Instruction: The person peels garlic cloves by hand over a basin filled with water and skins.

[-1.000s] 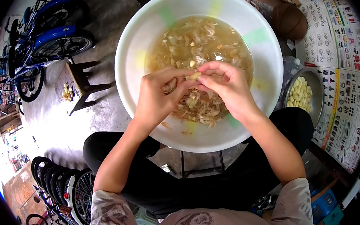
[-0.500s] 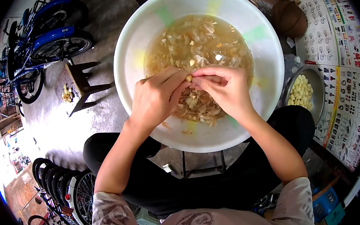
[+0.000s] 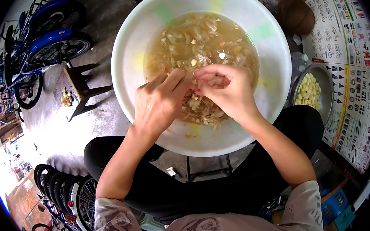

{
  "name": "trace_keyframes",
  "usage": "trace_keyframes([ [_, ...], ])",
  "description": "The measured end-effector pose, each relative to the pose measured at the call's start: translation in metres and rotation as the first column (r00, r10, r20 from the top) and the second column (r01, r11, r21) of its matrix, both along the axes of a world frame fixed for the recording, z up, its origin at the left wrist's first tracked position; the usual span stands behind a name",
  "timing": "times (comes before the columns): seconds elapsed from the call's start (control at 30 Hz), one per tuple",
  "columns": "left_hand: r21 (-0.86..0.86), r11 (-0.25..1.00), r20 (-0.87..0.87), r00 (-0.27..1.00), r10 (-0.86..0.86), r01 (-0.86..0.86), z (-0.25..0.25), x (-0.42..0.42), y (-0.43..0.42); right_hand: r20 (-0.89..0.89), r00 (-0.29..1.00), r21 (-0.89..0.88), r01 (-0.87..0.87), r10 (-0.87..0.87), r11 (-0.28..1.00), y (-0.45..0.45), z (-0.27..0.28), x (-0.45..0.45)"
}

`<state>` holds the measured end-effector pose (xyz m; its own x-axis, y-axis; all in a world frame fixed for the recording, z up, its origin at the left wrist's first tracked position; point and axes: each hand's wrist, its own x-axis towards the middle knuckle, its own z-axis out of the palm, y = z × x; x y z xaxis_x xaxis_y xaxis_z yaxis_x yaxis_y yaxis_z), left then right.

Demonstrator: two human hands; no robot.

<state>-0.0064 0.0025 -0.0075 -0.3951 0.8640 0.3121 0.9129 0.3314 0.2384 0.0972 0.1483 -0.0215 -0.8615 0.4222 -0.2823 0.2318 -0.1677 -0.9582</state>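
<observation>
Over a wide white basin [image 3: 128, 67], my left hand [image 3: 160, 98] is closed in a pinch on a garlic clove, which its fingers mostly hide. My right hand [image 3: 232, 93] meets it from the other side, thumb and fingertips closed at the same clove. Cloudy brownish water [image 3: 239, 37] fills the basin's bottom, with papery garlic skins [image 3: 202, 110] floating and heaped in it. A pale garlic clove [image 3: 194, 63] lies just beyond my fingertips.
At right, a metal bowl [image 3: 327, 98] holds peeled garlic cloves [image 3: 308, 90], beside a printed sheet [image 3: 355, 111] on a table. A wooden stool [image 3: 81, 85] with several small yellowish pieces [image 3: 67, 97] stands left. Bicycles [image 3: 55, 49] line the left side.
The clove that showed between my fingertips is now mostly hidden. My right fingers have curled and shifted slightly. The view has moved a little, so the basin sits slightly further left.
</observation>
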Motion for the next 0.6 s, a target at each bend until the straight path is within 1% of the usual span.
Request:
trace_keyframes([
  [0.13, -0.003, 1.0, -0.002, 1.0, -0.007, 0.007, 0.002, 0.002, 0.002, 0.03, 0.999, 0.085, -0.027, 0.024, 0.996, 0.002, 0.003, 0.0],
  [0.23, -0.006, 1.0, 0.043, 0.999, 0.002, -0.002, 0.004, 0.002, 0.002, 0.084, 0.996, 0.082, -0.035, 0.028, 0.996, 0.004, 0.007, -0.001],
  [0.27, 0.012, 1.0, 0.158, 0.987, 0.013, -0.015, 0.005, 0.001, 0.002, 0.085, 0.996, 0.08, -0.037, 0.03, 0.996, 0.005, 0.007, -0.002],
  [0.3, 0.029, 0.999, 0.271, 0.962, 0.022, -0.031, 0.006, -0.001, 0.002, 0.047, 0.999, 0.029, -0.019, 0.017, 0.999, 0.007, 0.008, -0.003],
  [0.33, 0.028, 0.999, 0.27, 0.963, 0.023, -0.032, 0.004, -0.003, 0.002, 0.009, 1.0, -0.023, -0.002, 0.003, 1.0, 0.008, 0.008, -0.004],
  [0.37, 0.132, 0.99, 0.492, 0.871, -0.015, -0.057, 0.0, -0.006, 0.002, -0.04, 0.999, -0.083, -0.007, 0.003, 0.997, 0.009, 0.007, -0.004],
  [0.4, 0.225, 0.969, 0.681, 0.728, -0.079, -0.105, -0.003, -0.007, 0.002, -0.043, 0.999, -0.083, -0.006, 0.002, 0.997, 0.009, 0.008, -0.005],
  [0.43, 0.226, 0.969, 0.679, 0.73, -0.082, -0.102, -0.006, -0.007, 0.001, -0.066, 0.998, -0.139, -0.022, 0.013, 0.99, 0.01, 0.011, -0.005],
  [0.47, 0.248, 0.956, 0.744, 0.663, -0.083, -0.158, -0.01, -0.007, 0.001, -0.089, 0.996, -0.193, -0.039, 0.023, 0.98, 0.011, 0.013, -0.005],
  [0.5, 0.262, 0.94, 0.804, 0.588, -0.089, -0.216, -0.009, -0.006, 0.002, -0.089, 0.996, -0.192, -0.037, 0.02, 0.981, 0.012, 0.013, -0.005],
  [0.53, 0.263, 0.941, 0.804, 0.588, -0.091, -0.214, -0.004, -0.005, 0.001, -0.082, 0.995, -0.183, -0.069, 0.054, 0.981, 0.013, 0.013, -0.004],
  [0.57, 0.158, 0.916, 0.96, 0.276, -0.054, -0.37, 0.005, -0.003, -0.001, -0.074, 0.993, -0.176, -0.099, 0.088, 0.979, 0.015, 0.013, -0.004],
  [0.6, 0.004, 0.88, 0.996, -0.072, -0.044, -0.476, 0.011, -0.003, -0.002, -0.074, 0.994, -0.175, -0.096, 0.085, 0.98, 0.017, 0.012, -0.004],
])
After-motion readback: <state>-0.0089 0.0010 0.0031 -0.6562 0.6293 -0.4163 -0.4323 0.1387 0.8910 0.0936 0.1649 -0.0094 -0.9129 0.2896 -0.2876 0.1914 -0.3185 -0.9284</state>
